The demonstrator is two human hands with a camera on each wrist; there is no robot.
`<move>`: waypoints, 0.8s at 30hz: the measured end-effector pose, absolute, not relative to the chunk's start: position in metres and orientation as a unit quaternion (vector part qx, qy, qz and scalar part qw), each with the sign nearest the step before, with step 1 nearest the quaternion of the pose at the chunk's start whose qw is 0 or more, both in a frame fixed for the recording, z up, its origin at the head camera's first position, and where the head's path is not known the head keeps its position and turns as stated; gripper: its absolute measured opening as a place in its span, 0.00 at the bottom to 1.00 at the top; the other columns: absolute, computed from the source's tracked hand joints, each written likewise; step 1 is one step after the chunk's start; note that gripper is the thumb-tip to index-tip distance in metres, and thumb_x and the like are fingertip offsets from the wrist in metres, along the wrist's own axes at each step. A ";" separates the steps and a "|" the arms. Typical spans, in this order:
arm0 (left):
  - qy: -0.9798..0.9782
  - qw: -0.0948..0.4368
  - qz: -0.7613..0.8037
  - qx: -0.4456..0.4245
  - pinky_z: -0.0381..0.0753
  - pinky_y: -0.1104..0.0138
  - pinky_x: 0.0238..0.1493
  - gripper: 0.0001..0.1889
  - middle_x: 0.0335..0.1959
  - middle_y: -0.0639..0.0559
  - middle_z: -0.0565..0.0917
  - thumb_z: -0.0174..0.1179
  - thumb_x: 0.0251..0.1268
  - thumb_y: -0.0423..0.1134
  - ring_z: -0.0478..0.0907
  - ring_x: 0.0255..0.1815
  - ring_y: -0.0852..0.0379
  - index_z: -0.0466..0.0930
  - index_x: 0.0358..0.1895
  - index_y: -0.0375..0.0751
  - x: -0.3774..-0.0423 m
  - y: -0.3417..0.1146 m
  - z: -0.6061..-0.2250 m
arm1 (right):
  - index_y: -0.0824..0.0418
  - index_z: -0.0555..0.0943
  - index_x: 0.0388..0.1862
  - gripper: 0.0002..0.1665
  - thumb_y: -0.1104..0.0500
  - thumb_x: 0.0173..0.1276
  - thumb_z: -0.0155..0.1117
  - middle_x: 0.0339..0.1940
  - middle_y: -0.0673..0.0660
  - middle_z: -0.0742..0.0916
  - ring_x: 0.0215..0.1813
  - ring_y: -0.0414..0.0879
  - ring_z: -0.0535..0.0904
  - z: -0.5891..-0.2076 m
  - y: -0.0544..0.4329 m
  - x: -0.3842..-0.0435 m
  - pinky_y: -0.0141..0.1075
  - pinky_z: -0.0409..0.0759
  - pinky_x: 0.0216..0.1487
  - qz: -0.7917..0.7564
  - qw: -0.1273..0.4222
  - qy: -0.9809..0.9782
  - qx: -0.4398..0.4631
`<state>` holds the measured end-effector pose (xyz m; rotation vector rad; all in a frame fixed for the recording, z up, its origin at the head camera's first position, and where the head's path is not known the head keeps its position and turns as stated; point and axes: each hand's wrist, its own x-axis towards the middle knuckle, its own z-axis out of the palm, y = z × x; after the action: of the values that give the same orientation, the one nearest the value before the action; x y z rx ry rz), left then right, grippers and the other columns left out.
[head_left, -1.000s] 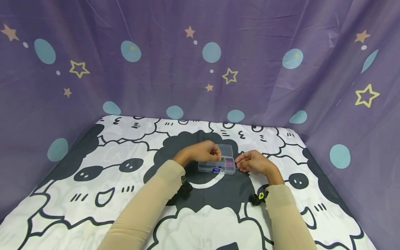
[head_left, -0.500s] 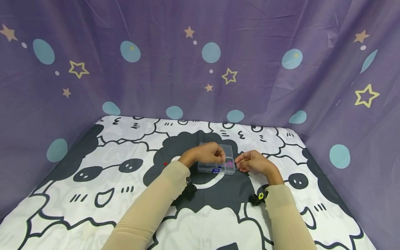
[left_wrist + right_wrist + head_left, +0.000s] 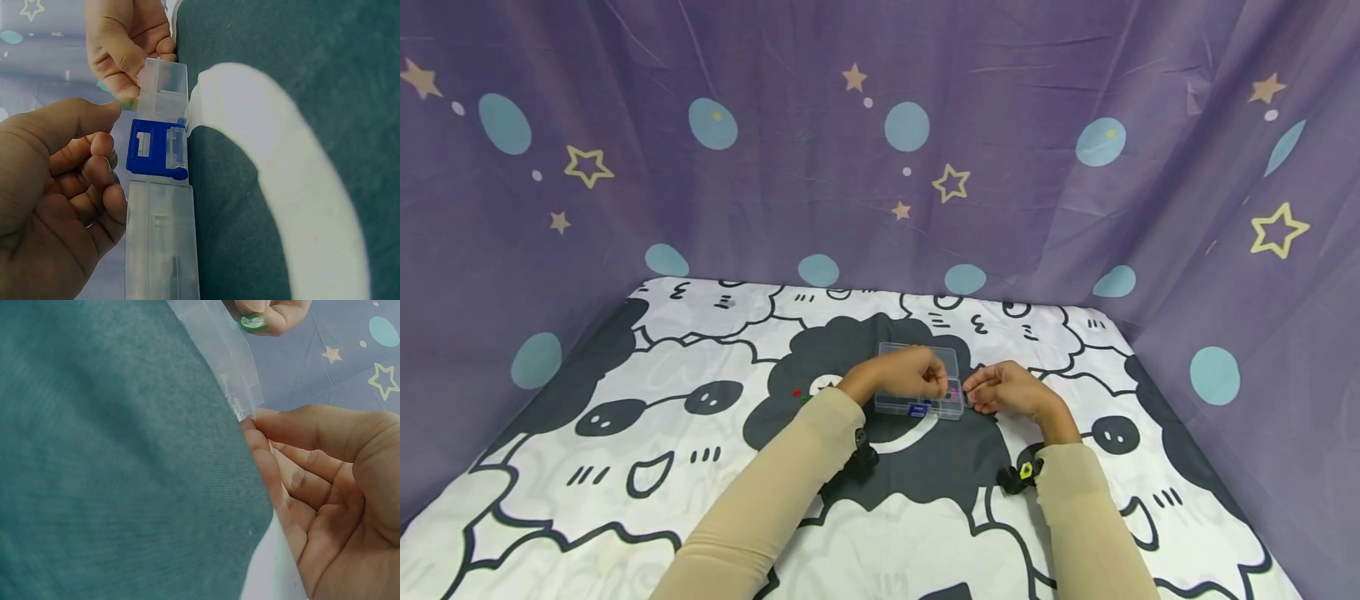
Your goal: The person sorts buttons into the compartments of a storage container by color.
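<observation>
A clear plastic compartment box (image 3: 886, 403) with a blue latch (image 3: 918, 410) on its front lies on the dark patch of the cloth, its lid (image 3: 946, 360) raised at the back. Small pink pieces (image 3: 955, 393) are in its right-hand compartment. Above that end hovers my left hand (image 3: 916, 372), whose thumb and finger pinch a small green piece (image 3: 253, 322); its exact kind is unclear. My right hand (image 3: 1011, 390) pinches the box's right end between thumb and fingertips, as the right wrist view shows. Part of the box is hidden behind my left hand.
A small red piece (image 3: 797, 392) and a green one (image 3: 805, 399) lie on the cloth left of the box, close to my left sleeve. The cloth (image 3: 925, 542) has cartoon sheep on it. A purple curtain (image 3: 820, 192) surrounds the back and sides.
My left hand has moved right across the box to its right end, with the green piece. The red and green pieces on the cloth have come into view beside my forearm. My right hand stays put.
</observation>
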<state>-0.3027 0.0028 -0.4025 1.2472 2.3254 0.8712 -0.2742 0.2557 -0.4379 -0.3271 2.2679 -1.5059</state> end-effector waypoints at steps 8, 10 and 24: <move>0.829 0.177 0.300 0.438 0.70 0.71 0.27 0.05 0.25 0.54 0.82 0.62 0.69 0.31 0.69 0.21 0.65 0.88 0.38 0.38 -0.301 0.005 -0.402 | 0.77 0.82 0.51 0.14 0.70 0.70 0.62 0.36 0.60 0.89 0.35 0.45 0.84 -0.438 0.256 -0.274 0.38 0.85 0.40 -0.536 0.198 0.812 -0.118; 0.830 0.176 0.298 0.438 0.70 0.71 0.27 0.05 0.25 0.55 0.82 0.62 0.69 0.31 0.69 0.21 0.65 0.88 0.37 0.38 -0.301 0.004 -0.401 | 0.77 0.82 0.51 0.13 0.70 0.70 0.62 0.36 0.59 0.89 0.35 0.45 0.84 -0.438 0.255 -0.275 0.38 0.85 0.40 -0.534 0.199 0.813 -0.118; 0.829 0.158 0.290 0.452 0.72 0.72 0.28 0.05 0.24 0.59 0.81 0.63 0.69 0.32 0.71 0.22 0.66 0.88 0.38 0.36 -0.296 -0.002 -0.394 | 0.75 0.83 0.49 0.11 0.70 0.69 0.63 0.35 0.57 0.89 0.34 0.45 0.85 -0.440 0.256 -0.275 0.38 0.85 0.39 -0.540 0.194 0.811 -0.112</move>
<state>-0.2959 -0.0018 -0.3938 1.2920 2.3717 0.8282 -0.2754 0.2556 -0.4399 -0.3132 2.2745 -1.5142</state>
